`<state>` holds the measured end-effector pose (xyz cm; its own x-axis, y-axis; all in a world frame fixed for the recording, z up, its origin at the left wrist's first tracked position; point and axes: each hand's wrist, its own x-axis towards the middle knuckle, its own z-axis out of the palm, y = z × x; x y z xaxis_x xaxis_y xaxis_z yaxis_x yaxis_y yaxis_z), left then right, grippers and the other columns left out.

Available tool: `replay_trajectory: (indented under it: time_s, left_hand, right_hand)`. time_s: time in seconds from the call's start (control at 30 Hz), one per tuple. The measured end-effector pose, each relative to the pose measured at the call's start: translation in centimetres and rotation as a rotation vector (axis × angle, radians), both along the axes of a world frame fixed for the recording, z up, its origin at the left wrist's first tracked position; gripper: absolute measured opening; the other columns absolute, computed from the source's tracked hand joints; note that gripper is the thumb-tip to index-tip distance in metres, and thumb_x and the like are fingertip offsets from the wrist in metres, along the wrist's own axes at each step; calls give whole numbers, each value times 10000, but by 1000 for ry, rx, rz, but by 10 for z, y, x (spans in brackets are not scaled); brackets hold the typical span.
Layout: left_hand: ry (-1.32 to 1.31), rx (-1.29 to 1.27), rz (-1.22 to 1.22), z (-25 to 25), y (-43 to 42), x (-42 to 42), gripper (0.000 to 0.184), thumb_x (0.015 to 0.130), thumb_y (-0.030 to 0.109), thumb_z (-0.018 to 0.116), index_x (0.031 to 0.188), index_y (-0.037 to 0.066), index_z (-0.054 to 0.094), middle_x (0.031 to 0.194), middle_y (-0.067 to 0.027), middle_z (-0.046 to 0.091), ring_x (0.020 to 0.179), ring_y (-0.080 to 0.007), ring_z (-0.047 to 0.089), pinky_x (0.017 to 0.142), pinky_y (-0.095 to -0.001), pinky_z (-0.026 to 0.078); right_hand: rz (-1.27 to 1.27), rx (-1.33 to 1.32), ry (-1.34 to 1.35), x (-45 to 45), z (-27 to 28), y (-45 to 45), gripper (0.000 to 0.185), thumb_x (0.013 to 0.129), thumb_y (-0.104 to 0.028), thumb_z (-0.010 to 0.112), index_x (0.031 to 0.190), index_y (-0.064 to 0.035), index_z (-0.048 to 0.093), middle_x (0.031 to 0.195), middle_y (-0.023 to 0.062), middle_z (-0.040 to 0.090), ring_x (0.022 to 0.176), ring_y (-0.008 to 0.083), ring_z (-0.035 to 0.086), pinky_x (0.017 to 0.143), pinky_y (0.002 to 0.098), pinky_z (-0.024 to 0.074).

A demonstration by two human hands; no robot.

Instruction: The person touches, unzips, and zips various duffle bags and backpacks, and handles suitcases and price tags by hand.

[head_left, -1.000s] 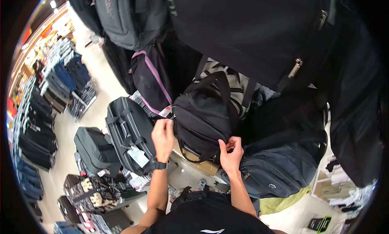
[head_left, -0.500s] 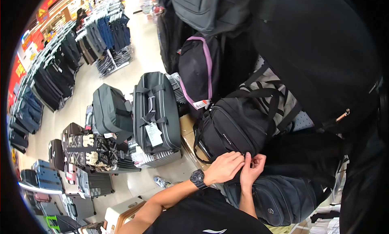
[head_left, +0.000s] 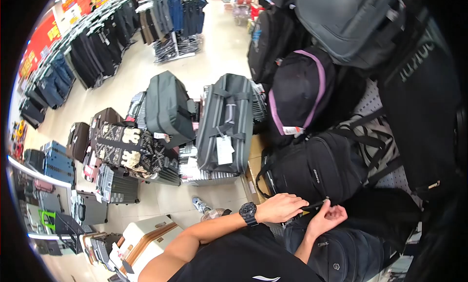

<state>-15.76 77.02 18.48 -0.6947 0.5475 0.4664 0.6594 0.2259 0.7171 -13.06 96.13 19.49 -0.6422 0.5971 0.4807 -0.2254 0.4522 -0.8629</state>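
A black backpack (head_left: 312, 170) with small light lettering hangs low on the display, its side turned to me. At its lower edge, my left hand (head_left: 280, 207), with a black watch on the wrist, has its fingers closed on one end of a thin black strip (head_left: 316, 204). My right hand (head_left: 327, 218) pinches the strip's other end between thumb and forefinger, the remaining fingers curled. Whether the strip is a strap or a zip edge is unclear. Just below my right hand rests a dark backpack (head_left: 336, 252) with a small badge.
A black backpack with purple trim (head_left: 300, 91) and a grey backpack (head_left: 346, 23) hang above. To the left, a grey duffel bag (head_left: 226, 130) and a dark green bag (head_left: 168, 106) sit on suitcases. A cream suitcase (head_left: 151, 238) stands near my left arm. Clothes racks (head_left: 97, 48) lie beyond.
My view has swung right-to-left across the scene, so things appear shifted. My hands have moved apart, and the black strip now shows stretched between them.
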Motion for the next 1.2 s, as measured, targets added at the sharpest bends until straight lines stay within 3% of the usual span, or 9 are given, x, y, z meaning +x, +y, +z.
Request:
replay_trajectory:
  time_s: [0.17, 0.27, 0.37, 0.67, 0.73, 0.93, 1.0, 1.03, 1.2]
  left_hand:
    - [-105, 1, 119, -15, -85, 13, 290, 1044, 225, 627, 1274, 52, 670, 1145, -152, 723, 1036, -375, 698, 910, -480, 564]
    - [-225, -1, 321, -46, -148, 31, 290, 1058, 242, 606, 1274, 58, 671, 1158, -168, 719, 1113, -384, 681, 949, -481, 554]
    - [-390, -97, 552, -73, -225, 64, 294, 1047, 246, 607, 1272, 68, 673, 1204, -179, 722, 1153, -377, 677, 990, -480, 544]
    - [-791, -236, 1360, -237, -407, 259, 289, 968, 236, 654, 1189, 57, 707, 1123, -220, 744, 1077, -433, 694, 943, -517, 560]
    - [-1087, -118, 1526, -250, -417, 306, 323, 947, 252, 664, 1210, 69, 700, 1176, -219, 738, 1124, -421, 691, 986, -524, 552]
    - [-1305, 2, 1755, -322, -367, 413, 329, 964, 305, 605, 1189, 97, 721, 1175, -215, 746, 1137, -432, 689, 980, -533, 556]
    - [-1346, 95, 1804, -326, -339, 426, 334, 964, 305, 601, 1192, 96, 725, 1184, -220, 745, 1144, -436, 686, 988, -530, 554]
    - [-1373, 162, 1821, -326, -325, 432, 339, 964, 305, 597, 1195, 94, 728, 1192, -224, 743, 1151, -439, 682, 997, -528, 551]
    - [-1407, 411, 1991, -308, -279, 447, 377, 940, 299, 636, 1216, 56, 717, 1201, -236, 742, 1169, -433, 679, 1013, -507, 543]
  right_hand:
    - [50, 163, 111, -6, 5, -38, 251, 1009, 23, 658, 1121, -44, 443, 981, 40, 442, 829, 134, 419, 767, 287, 410]
    - [215, 119, -6, -16, 9, -97, 244, 1013, 5, 649, 1174, -33, 470, 987, 53, 512, 882, 156, 504, 797, 322, 432]
    - [460, 165, -115, -26, -8, -153, 325, 1016, 5, 658, 1302, -38, 510, 1024, 41, 568, 925, 130, 554, 844, 280, 459]
    - [1179, 340, -330, -35, -33, -351, 320, 930, 48, 690, 1238, -2, 620, 986, 105, 643, 846, 196, 651, 756, 355, 548]
    - [1350, 423, -328, -29, -35, -396, 299, 918, 41, 689, 1211, 9, 637, 1034, 129, 638, 889, 224, 660, 779, 350, 546]
    - [1802, 696, -239, -1, -48, -533, 349, 896, -49, 719, 1235, -17, 639, 1182, 175, 628, 1096, 369, 632, 963, 451, 517]
    - [1950, 808, 11, 8, -60, -585, 394, 910, -101, 729, 1285, -48, 620, 1302, 186, 587, 1227, 398, 574, 1042, 484, 469]
    - [1972, 921, -70, 12, -64, -608, 458, 908, -135, 744, 1338, -73, 601, 1422, 199, 526, 1351, 414, 493, 1105, 499, 417]
    - [1913, 1103, 86, 10, -108, -721, 584, 889, -244, 770, 1410, -85, 560, 1642, 229, 333, 1511, 465, 310, 1138, 662, 343]
